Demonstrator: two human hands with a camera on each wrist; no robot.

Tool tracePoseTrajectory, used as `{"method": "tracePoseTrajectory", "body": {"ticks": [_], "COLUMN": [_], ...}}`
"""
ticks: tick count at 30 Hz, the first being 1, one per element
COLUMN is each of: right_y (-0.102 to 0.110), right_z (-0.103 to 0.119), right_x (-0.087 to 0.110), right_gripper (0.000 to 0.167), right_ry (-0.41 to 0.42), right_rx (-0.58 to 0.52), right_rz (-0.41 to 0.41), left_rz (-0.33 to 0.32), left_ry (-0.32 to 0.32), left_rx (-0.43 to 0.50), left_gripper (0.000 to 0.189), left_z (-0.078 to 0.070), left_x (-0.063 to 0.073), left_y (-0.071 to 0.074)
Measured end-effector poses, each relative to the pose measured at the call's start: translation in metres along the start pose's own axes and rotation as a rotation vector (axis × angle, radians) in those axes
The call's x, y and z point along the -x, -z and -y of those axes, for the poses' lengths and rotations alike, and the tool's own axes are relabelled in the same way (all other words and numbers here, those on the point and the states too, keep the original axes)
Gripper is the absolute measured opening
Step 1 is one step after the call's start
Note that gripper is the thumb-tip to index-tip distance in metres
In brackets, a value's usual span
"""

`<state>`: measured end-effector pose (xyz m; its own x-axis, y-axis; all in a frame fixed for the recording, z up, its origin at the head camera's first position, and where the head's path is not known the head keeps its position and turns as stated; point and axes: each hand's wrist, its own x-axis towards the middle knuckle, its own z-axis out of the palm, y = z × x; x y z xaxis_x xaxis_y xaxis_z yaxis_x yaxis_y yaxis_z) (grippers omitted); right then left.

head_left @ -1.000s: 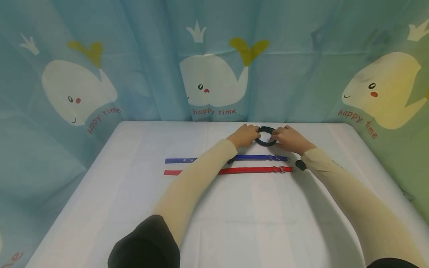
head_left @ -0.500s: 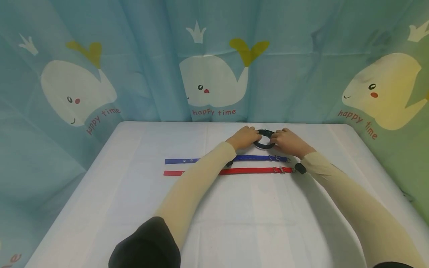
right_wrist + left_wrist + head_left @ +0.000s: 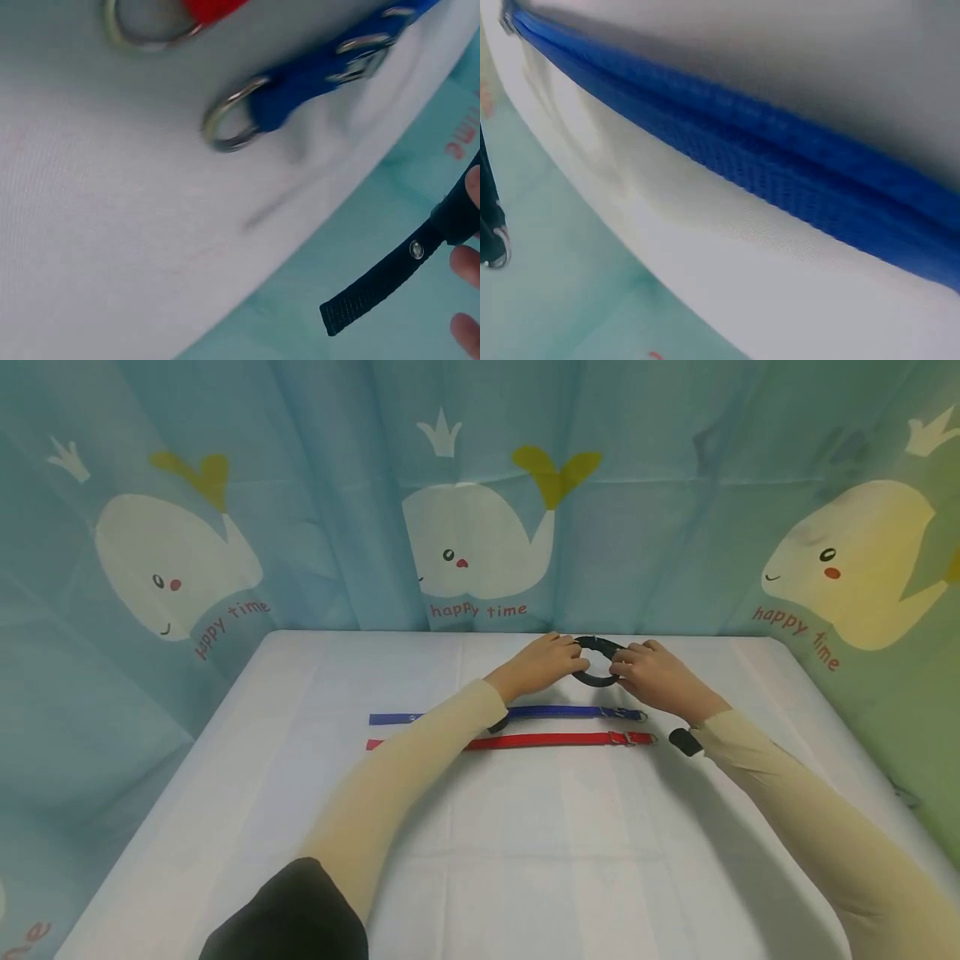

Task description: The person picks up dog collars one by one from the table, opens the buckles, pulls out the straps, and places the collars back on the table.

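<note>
A black collar [image 3: 597,682], bent into a ring, is raised near the far edge of the table. My left hand [image 3: 538,667] pinches its left side, and my right hand [image 3: 660,677] grips the right side. In the right wrist view the black collar's eyeleted strap end [image 3: 379,289] sticks out past my fingers [image 3: 466,264]. At the left border of the left wrist view, part of the black collar [image 3: 489,225] shows with a metal ring. A blue collar [image 3: 558,712] lies stretched out just nearer than my hands, partly covered by my left sleeve.
Parallel to the blue collar and closer to me lies a red collar [image 3: 540,742], also crossed by my left sleeve. Both have their buckles and D-rings at the right. Behind the white table [image 3: 540,843] hangs a curtain [image 3: 645,543] printed with whales.
Both hands have lifted slightly, taking the black collar up. The wrists and forearms have spread a little apart, and the ring looks somewhat wider. The blue and red collars stay put.
</note>
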<state>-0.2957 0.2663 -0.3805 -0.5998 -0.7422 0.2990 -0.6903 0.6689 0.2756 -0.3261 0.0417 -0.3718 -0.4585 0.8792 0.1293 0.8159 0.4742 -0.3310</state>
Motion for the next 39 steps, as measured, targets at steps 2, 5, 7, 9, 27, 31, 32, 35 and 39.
{"method": "tracePoseTrajectory", "body": {"ticks": [2,5,7,9,27,31,32,35,39], "right_y": [0.006,0.016,0.023,0.029,0.069,0.071,0.071,0.073,0.077], "right_z": [0.005,0.014,0.021,0.027,0.064,0.072,0.074,0.08,0.085], "right_x": [0.0,0.0,0.0,-0.001,-0.005,-0.011,-0.013,-0.016,-0.018], "right_gripper": [0.015,0.018,0.021,0.023,0.041,0.037,0.037,0.038,0.04], "right_ry": [0.014,0.029,0.041,0.06,0.234,0.234,0.228,0.218,0.227], "right_rx": [0.01,0.033,0.054,0.077,0.121,0.122,0.121,0.123,0.136], "right_rz": [-0.028,-0.042,-0.049,-0.07,-0.296,-0.309,-0.307,-0.305,-0.31], "left_rz": [-0.049,-0.119,-0.155,-0.184,-0.443,-0.48,-0.486,-0.494,-0.504], "left_ry": [-0.015,-0.029,-0.028,-0.024,-0.071,-0.055,-0.046,-0.018,-0.01], "left_rx": [-0.005,-0.021,-0.025,-0.023,-0.057,-0.124,-0.144,-0.189,-0.206], "left_gripper": [0.026,0.023,0.022,0.022,0.018,0.017,0.017,0.016,0.016], "left_z": [-0.002,-0.004,-0.005,-0.006,0.0,0.0,-0.001,-0.005,-0.008], "left_x": [0.009,0.021,0.029,0.037,0.098,0.104,0.106,0.108,0.111], "left_y": [0.005,0.01,0.013,0.018,0.046,0.046,0.046,0.047,0.05]}}
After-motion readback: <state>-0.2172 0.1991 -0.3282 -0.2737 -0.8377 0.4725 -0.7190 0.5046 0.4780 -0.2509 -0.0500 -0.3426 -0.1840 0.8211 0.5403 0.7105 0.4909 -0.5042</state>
